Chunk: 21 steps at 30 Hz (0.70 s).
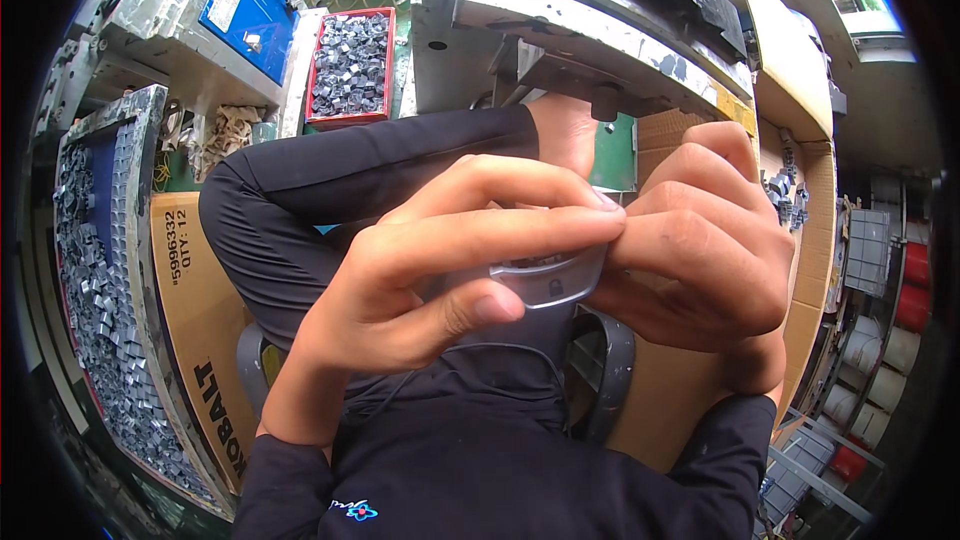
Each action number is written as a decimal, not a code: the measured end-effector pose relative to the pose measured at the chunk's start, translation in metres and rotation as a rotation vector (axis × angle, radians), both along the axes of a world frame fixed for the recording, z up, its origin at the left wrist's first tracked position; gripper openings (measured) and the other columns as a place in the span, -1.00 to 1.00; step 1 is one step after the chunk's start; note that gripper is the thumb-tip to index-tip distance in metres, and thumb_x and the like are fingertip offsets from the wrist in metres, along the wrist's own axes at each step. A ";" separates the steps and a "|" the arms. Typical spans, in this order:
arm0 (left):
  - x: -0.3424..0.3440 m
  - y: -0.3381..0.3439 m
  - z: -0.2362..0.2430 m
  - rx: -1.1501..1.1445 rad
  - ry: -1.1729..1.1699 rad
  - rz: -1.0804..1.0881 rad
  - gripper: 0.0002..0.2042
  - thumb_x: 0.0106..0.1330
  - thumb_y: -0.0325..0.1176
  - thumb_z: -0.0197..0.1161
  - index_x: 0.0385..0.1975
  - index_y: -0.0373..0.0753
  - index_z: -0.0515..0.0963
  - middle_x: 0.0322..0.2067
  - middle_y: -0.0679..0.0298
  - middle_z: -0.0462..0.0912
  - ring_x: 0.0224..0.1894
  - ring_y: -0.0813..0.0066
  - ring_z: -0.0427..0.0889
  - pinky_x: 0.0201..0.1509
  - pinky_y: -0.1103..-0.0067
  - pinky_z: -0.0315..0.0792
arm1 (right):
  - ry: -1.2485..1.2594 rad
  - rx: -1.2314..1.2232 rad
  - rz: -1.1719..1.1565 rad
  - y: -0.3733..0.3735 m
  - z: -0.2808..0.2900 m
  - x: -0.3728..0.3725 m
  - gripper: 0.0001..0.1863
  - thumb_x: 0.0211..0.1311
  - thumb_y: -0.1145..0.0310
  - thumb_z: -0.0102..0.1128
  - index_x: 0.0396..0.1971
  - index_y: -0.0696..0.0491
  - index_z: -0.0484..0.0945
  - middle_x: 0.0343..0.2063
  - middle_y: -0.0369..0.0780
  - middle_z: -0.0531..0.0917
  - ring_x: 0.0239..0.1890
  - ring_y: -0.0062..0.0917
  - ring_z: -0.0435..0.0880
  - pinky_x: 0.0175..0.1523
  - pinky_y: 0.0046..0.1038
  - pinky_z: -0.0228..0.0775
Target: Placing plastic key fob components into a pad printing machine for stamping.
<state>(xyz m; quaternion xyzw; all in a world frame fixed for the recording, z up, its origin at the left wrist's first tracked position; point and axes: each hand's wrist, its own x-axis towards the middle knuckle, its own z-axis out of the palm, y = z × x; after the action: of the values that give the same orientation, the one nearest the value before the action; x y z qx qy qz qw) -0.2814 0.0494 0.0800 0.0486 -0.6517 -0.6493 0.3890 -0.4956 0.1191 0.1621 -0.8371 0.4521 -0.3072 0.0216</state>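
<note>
A small silver-grey curved part (552,288) with a rounded lower edge and a small dark padlock mark is held up in front of my chest. My left hand (430,255) closes on it from the left, its thumb at the part's left edge and its long fingers reaching across the top. From the right, my right hand (700,250) grips the part's other end with bent fingers. The fingertips of both hands meet near its upper right corner. Fingers hide much of the part's upper side, and its exact kind does not show.
At the left stands a large tray (145,130) of small grey metal-like pieces beside a cardboard box (195,320). A red bin (385,70) of similar pieces lies beyond my knee. A machine bench (580,25) overhangs ahead; an open carton (815,240) stands right.
</note>
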 end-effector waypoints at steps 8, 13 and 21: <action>0.001 0.001 -0.004 0.078 -0.008 -0.021 -0.30 0.49 0.19 0.24 0.14 -0.50 0.65 0.10 -0.08 0.59 0.19 0.07 0.64 0.30 0.26 0.53 | 0.023 0.037 0.008 -0.001 0.001 -0.002 -0.64 -0.15 0.32 0.73 -0.39 0.02 0.66 -0.59 -0.38 0.62 -0.56 -0.54 0.48 -0.25 -0.42 0.21; 0.006 0.003 -0.016 0.164 0.014 -0.014 -0.27 0.29 0.09 0.53 0.19 -0.48 0.59 0.12 -0.07 0.58 0.23 0.10 0.61 0.31 0.27 0.51 | -0.020 0.109 0.038 -0.009 -0.003 -0.004 -0.64 -0.11 0.32 0.70 -0.32 0.06 0.70 -0.52 -0.32 0.68 -0.50 -0.49 0.57 -0.24 -0.40 0.27; 0.013 0.009 -0.025 0.203 0.134 0.109 -0.40 -0.06 -0.45 0.77 0.03 -0.32 0.63 0.08 0.00 0.71 0.14 0.32 0.69 0.03 0.53 0.46 | -0.075 0.258 0.106 -0.012 -0.004 -0.003 -0.65 -0.06 0.36 0.66 -0.24 0.11 0.75 -0.39 -0.28 0.77 -0.39 -0.42 0.69 -0.19 -0.39 0.39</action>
<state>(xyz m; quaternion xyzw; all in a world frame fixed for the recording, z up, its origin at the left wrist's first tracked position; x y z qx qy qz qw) -0.2689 0.0587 0.0553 0.0796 -0.5517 -0.6915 0.4594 -0.4988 0.1070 0.1580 -0.8379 0.4420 -0.2760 0.1622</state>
